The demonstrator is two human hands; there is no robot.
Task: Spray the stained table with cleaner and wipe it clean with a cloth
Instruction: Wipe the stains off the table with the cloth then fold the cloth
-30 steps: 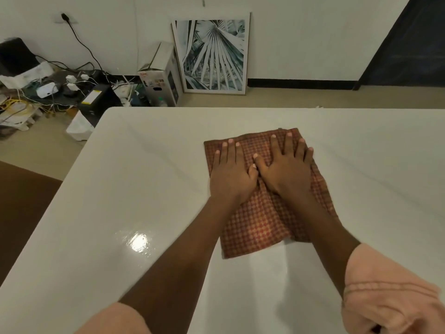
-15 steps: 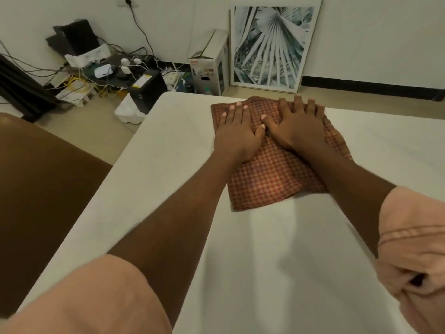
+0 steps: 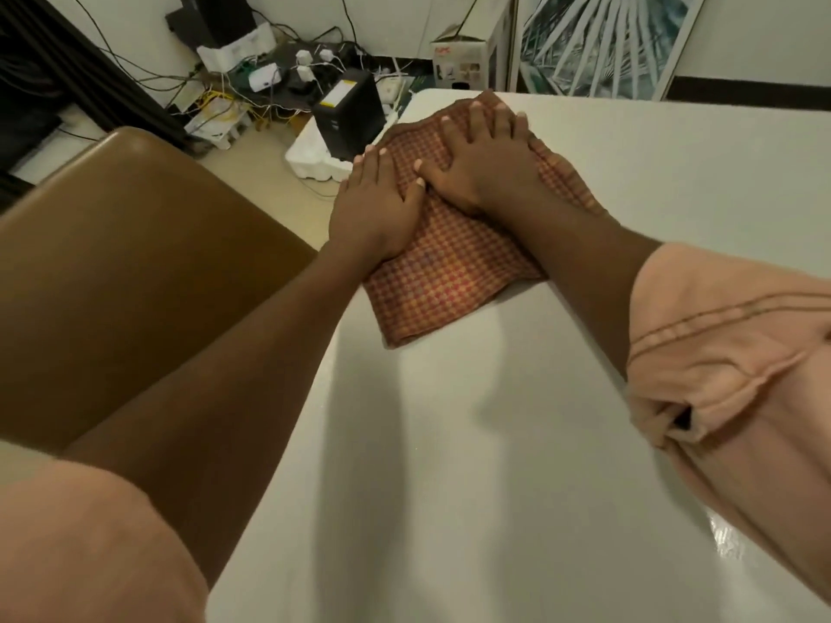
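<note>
A red-and-orange checked cloth (image 3: 449,272) lies flat at the far left corner of the white table (image 3: 494,442). Both my hands rest on it, palms down and fingers spread. My left hand (image 3: 373,204) presses the cloth's left part right at the table's left edge. My right hand (image 3: 485,168) presses the far part, its fingertips near the table's far edge, and its thumb touches my left thumb. No spray bottle is in view, and I see no stain on the visible tabletop.
A brown padded seat (image 3: 135,263) stands close to the table's left side. On the floor beyond are a black box (image 3: 348,112), white foam packing (image 3: 310,166), tangled cables and adapters, a cardboard box (image 3: 461,60) and a framed picture (image 3: 607,42) leaning on the wall.
Both hands have slid the cloth away from me and to the left, from mid-table to the far left corner. My view has swung left with them.
</note>
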